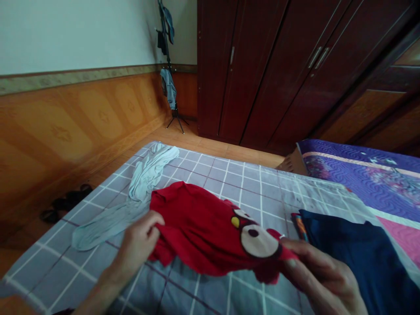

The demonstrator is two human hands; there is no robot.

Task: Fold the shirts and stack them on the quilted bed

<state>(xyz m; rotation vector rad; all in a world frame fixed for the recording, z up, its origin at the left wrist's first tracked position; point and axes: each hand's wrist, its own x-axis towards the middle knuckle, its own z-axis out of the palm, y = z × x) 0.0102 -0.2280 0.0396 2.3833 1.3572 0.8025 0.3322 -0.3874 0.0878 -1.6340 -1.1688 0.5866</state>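
A red shirt [200,223] with a printed cartoon face, large white eyes and a yellow spot, is stretched sideways over the bed. Pinched at its left edge is the cloth in my left hand [139,236]. My right hand [323,273] grips the other end between thumb and fingers, close to the printed eye. The lower edge of the shirt sags between both hands. Just beyond my left hand, a pale blue-grey garment [144,179] lies crumpled. Dark navy folded clothing [354,249] rests beside my right hand, with a colourful edge showing under it.
The bed has a grey checked sheet [243,183]. A purple quilted mattress [361,166] adjoins it at the right. Behind stand a dark red wardrobe [256,74] and a coat stand [169,61] hung with clothes. Dark shoes [67,202] lie on the floor at the left.
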